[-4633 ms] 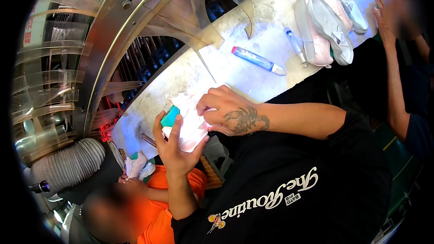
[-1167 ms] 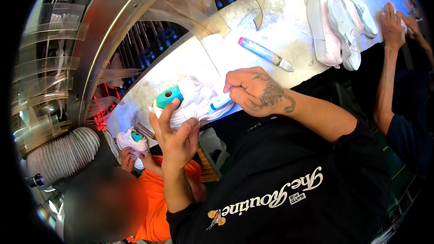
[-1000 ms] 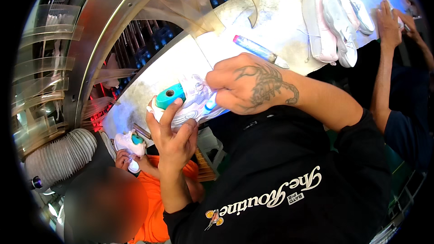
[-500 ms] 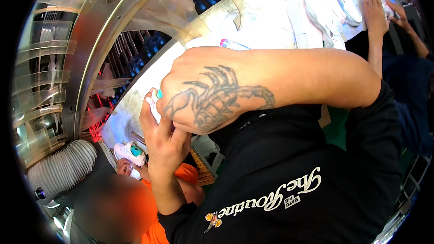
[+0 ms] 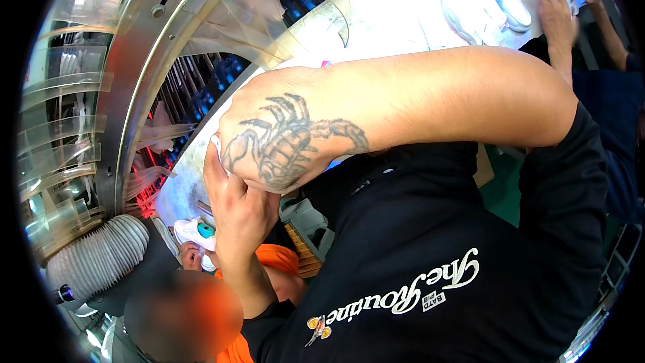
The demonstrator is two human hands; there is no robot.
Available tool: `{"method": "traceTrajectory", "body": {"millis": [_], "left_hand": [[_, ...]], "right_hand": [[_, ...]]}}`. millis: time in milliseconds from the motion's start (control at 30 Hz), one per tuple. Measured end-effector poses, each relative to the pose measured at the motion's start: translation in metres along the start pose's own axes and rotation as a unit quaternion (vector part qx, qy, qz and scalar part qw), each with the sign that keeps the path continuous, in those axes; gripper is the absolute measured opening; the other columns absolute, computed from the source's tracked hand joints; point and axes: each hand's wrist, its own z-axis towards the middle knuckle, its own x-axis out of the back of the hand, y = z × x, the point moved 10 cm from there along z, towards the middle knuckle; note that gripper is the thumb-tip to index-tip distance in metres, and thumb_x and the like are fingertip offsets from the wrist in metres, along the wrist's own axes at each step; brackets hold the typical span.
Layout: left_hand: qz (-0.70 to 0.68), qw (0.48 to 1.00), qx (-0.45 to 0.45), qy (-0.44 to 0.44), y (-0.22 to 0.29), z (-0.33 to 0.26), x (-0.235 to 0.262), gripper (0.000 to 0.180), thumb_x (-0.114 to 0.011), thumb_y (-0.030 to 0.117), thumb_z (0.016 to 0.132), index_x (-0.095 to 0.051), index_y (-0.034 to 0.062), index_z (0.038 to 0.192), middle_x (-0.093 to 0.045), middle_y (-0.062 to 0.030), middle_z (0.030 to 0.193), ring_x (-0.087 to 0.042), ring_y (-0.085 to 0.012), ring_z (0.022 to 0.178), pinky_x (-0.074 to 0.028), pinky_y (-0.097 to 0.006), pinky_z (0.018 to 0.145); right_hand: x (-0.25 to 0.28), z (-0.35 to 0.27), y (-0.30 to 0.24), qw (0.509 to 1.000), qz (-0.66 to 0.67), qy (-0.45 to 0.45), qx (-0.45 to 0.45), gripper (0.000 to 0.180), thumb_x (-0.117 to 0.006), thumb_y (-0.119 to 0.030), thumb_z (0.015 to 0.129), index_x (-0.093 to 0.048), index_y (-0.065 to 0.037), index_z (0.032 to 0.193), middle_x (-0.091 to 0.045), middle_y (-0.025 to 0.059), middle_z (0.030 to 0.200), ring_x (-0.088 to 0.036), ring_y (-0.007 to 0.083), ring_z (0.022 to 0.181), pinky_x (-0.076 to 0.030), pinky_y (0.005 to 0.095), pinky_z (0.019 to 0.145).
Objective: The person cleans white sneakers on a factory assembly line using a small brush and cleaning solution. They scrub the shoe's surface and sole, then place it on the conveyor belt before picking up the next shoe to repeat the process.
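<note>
My left hand (image 5: 238, 205) is curled, thumb and fingers closing round a white thing (image 5: 216, 142). Only a thin edge of it shows now; half a second ago a teal patch also showed, so it looks like a shoe. Over it bends my right hand (image 5: 269, 131), with a scorpion tattoo on its back. This hand's fingers are hidden underneath, and my right forearm crosses the view from the right. Both hands meet at the near side of the pale work table (image 5: 376, 20). A pink-ended marker (image 5: 325, 64) peeks out beyond my right wrist.
White shoes (image 5: 507, 10) lie at the far right, near a co-worker's hands (image 5: 556, 20). At lower left a person in orange (image 5: 275, 259) handles a white shoe with teal lining (image 5: 195, 233). A metal machine frame (image 5: 144, 60) with clear plastic strips (image 5: 74, 134) and a ribbed grey hose (image 5: 97, 259) stand left.
Both my hands have shifted slightly left, and my right forearm now covers most of the marker. Less of the white thing shows. The co-worker's hand at the far right has lifted.
</note>
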Motion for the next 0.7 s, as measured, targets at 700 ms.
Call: {"method": "traceTrajectory", "body": {"millis": [700], "left_hand": [[0.016,1.000,-0.007,-0.005,0.004,0.007,0.008,0.054,-0.090,0.009,0.077,-0.074,0.0040,0.128,-0.070,-0.0184,0.132,-0.060,-0.0488,0.133,-0.045,-0.063,0.115]], "right_hand": [[0.004,0.002,-0.001,1.000,0.021,-0.004,-0.001,0.020,-0.076,-0.021,0.082,-0.083,-0.003,0.087,-0.081,0.0189,0.090,-0.082,0.0354,0.086,-0.066,0.0446,0.076]]}}
